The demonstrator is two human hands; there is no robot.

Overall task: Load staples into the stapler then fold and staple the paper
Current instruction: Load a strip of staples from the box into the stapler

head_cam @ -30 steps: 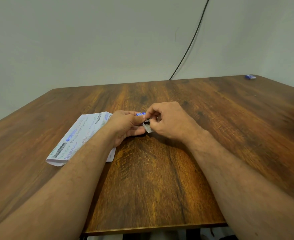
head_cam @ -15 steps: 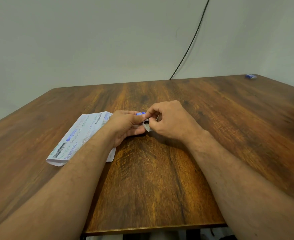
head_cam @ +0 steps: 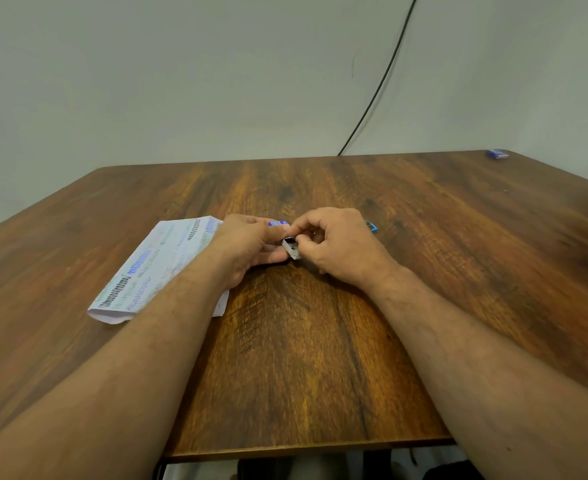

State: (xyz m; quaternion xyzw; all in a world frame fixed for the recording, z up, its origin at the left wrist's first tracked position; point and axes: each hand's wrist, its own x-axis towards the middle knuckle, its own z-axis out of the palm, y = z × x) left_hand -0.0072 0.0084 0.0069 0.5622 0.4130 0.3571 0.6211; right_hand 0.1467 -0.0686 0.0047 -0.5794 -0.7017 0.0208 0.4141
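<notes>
— Item held?
— Small grey box of staples (head_cam: 291, 247), open-ended, pinched between left hand (head_cam: 247, 244) and right hand (head_cam: 334, 245), fingers curled round it.
— Nearby?
— Blue stapler (head_cam: 372, 226) behind right hand; folded printed paper (head_cam: 154, 268) under left forearm, print unreadable; wood-grain table (head_cam: 303, 358).

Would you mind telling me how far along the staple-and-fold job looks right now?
Early stage. Both the left hand and right hand hold a small grey box, apparently the staples, with something blue behind the fingers. The printed paper lies under the left forearm. Whether it is stapled cannot be seen.
</notes>
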